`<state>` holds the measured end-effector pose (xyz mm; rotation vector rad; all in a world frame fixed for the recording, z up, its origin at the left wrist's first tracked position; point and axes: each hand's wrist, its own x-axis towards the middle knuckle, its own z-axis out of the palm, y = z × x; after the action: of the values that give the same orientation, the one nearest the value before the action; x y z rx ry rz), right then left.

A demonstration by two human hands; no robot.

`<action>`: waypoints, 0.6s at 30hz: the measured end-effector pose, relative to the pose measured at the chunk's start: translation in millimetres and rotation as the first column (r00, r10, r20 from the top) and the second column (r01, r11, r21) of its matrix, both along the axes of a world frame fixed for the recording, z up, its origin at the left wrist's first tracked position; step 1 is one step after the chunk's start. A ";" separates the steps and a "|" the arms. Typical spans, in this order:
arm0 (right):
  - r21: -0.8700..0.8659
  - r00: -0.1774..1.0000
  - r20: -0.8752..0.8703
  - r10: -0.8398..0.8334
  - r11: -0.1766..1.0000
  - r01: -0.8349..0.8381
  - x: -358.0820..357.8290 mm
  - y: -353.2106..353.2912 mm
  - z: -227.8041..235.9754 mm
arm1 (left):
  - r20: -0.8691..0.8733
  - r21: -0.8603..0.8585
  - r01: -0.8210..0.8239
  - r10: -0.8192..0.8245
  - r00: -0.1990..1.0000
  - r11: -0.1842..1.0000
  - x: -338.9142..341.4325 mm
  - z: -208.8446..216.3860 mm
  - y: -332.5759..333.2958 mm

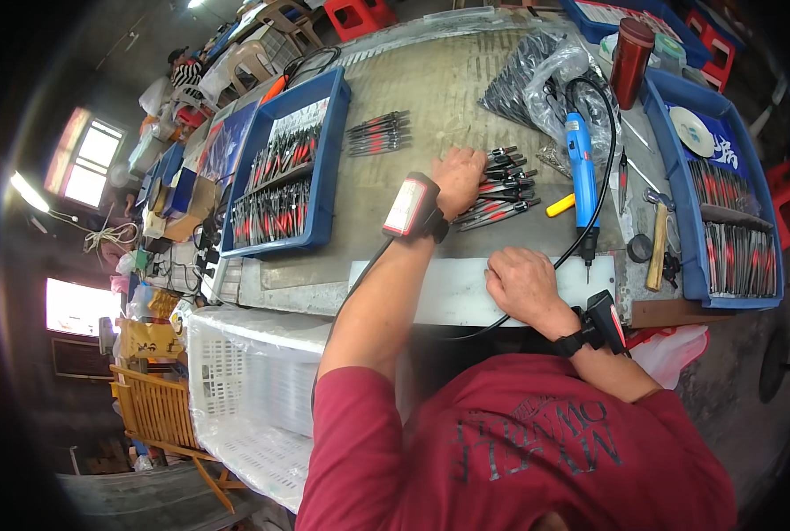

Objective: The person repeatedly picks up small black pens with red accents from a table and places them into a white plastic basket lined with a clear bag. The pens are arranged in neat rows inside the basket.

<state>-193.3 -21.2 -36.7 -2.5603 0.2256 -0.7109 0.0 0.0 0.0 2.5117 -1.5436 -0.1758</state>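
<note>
Roughly eight pliers (504, 190) under left hand (461, 175), fingers spread; right hand (521, 281) flat, empty.

L hand (460, 177) on pliers pile (504, 188) (red-black handles); R hand (521, 281) at table edge (452, 292).

worn matt grey bench top (430, 97), rough and scuffed, with a smooth pale slab (448, 292) along the near edge. small pliers (501, 190) mid-bench: dull dark metal with glossy red-and-black plastic grips. glossy blue plastic electric screwdriver (579, 164) with black rubbery cable. crinkled clear plastic bag (536, 75) toward the far edge. matt blue plastic trays (329, 155) at the left and right edges. wooden-handled hammer (658, 239), metallic red tumbler (629, 57). white plastic mesh crate (245, 389) under clear film.
</note>
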 end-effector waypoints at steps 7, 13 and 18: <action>0.011 1.000 0.012 0.012 1.000 -0.012 1.6 0.9 1.1 | -0.088 -0.278 0.060 -0.088 0.992 0.959 0.4 54.5 35.7; 0.012 0.999 -0.012 0.034 0.999 -0.034 2.5 1.4 1.1 | -0.310 -0.353 -0.080 -0.036 0.950 0.932 1.0 117.3 128.1; 0.043 0.997 -0.056 0.050 0.998 -0.047 1.9 2.5 1.2 | -0.491 -0.230 -0.369 0.220 0.843 0.900 -7.2 139.9 217.4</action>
<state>-191.4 -18.7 -35.5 -2.5395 0.1941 -0.6101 -7.2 217.4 139.9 2.2063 -0.8999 -0.4018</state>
